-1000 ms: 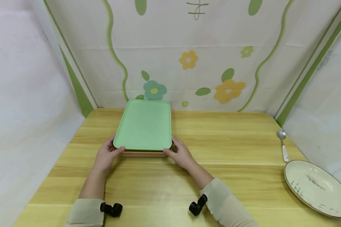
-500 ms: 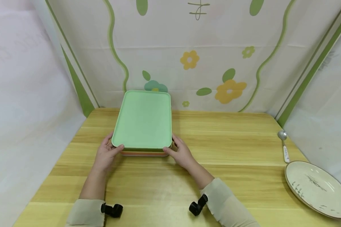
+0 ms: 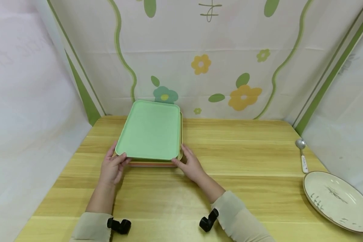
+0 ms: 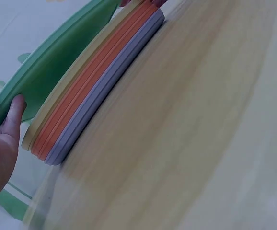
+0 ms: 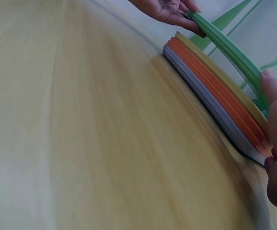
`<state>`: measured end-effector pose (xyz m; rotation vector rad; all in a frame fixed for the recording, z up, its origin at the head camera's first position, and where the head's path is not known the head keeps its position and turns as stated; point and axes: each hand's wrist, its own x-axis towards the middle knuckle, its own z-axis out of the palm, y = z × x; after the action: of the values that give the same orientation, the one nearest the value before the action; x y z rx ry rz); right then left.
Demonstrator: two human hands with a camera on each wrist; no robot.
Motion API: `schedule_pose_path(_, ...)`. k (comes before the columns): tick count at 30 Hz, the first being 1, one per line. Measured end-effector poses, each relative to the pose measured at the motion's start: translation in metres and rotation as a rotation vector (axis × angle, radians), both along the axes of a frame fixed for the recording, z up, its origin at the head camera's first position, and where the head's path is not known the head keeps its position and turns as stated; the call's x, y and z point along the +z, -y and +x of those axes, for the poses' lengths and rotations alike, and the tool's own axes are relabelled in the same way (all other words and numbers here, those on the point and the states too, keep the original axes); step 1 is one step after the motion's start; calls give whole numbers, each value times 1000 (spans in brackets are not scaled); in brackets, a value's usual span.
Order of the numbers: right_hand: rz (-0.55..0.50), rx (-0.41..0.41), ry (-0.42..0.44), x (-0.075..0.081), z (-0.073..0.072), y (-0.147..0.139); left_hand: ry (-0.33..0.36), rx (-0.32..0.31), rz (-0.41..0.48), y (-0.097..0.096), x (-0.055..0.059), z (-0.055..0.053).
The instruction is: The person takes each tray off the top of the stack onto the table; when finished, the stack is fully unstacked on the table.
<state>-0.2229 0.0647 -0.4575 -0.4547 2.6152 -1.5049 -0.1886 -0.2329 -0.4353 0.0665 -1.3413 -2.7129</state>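
A light green rectangular tray [image 3: 151, 131] is raised above a stack of trays, shifted left and slightly turned. My left hand [image 3: 111, 166] pinches its near left corner, thumb on the rim. At the near right corner my right hand [image 3: 193, 166] has its thumb on the green rim; its other fingers are beside the stack and partly hidden. Beneath, in the wrist views, lie a yellow tray [image 5: 220, 72], orange trays [image 4: 98, 74] and greyish-purple trays [image 4: 107, 91], stacked flat on the table. A gap shows between green and yellow.
A cream oval plate [image 3: 338, 201] with a brown rim stands at the table's right edge. Behind it lies a spoon [image 3: 303, 163] with a white handle. A flowered cloth [image 3: 217, 67] hangs behind the wooden table [image 3: 230, 161].
The green tray's far end rose, then came down a little as the tray slid left and turned slightly. More of the yellow tray shows at the right. My left hand moved slightly left.
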Motion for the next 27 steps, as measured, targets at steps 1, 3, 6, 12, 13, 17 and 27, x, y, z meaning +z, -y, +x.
schedule_pose_path(1,6,0,-1,-1,0,0,-6,11,23,1,0,0)
schedule_pose_path(3,30,2,-2,-4,0,-1,-21,33,82,5,0,1)
schedule_pose_path(6,78,9,4,-8,-1,-1,-63,58,138,14,2,3)
schedule_pose_path(12,134,-11,32,-12,-1,-2,-192,56,228,44,9,9)
schedule_pose_path(13,137,-14,30,-12,-1,-2,-212,52,244,51,11,11)
schedule_pose_path(17,140,-12,23,-11,-1,-1,-240,51,282,76,14,18)
schedule_pose_path(27,149,-5,24,-11,-1,-2,-188,79,288,130,14,31)
